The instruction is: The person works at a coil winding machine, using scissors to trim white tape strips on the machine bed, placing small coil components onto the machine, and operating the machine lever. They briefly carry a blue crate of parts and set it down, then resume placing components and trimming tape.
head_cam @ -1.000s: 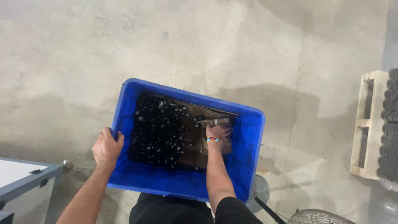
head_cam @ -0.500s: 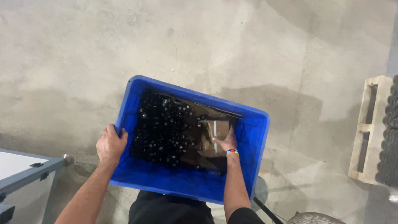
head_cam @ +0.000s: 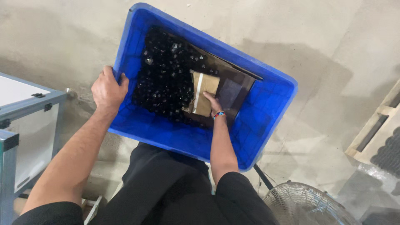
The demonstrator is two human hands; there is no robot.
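Left hand grip clamps smooth blue plastic crate rim; right hand pinches flat cardboard piece.

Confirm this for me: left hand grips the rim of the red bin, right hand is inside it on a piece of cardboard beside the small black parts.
Wrong on colour: the bin is blue, as the head view shows. The left hand does grip its rim, and the right hand rests inside on the cardboard piece beside the small black parts.

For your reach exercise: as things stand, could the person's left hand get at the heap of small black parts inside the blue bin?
Probably yes. The left hand grips the blue bin at its rim, right beside the small black parts; nothing lies between, though it would have to let go first.
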